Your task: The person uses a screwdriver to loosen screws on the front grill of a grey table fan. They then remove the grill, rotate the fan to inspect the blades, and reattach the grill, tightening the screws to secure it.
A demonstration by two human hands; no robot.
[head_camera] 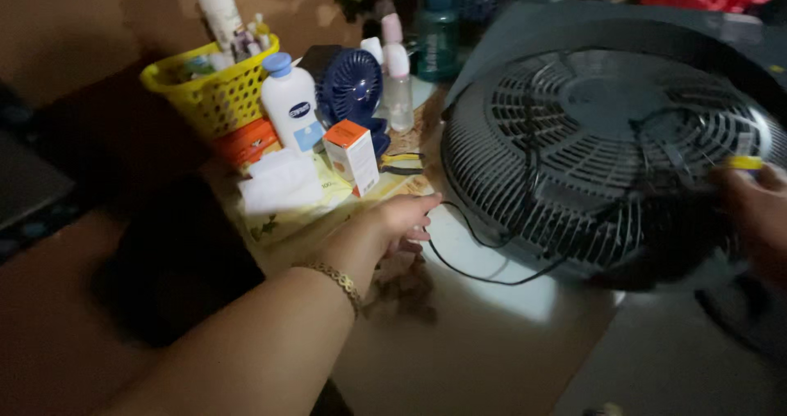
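Right hand (758, 211) pinches yellow-tipped tool (744, 163) against fan grille (590, 145); left hand (402, 217) loosely spread, near black cord (475, 244), apart from grille.

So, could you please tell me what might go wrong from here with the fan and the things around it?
1. The black cord trails across the table right by the left hand; the hand might snag it and tug the fan.
2. The fan lies tilted and overhangs the table edge, held at its rim by the right hand; it might slide off.
3. The orange box and white bottle stand close to the fan; a shift could topple them.
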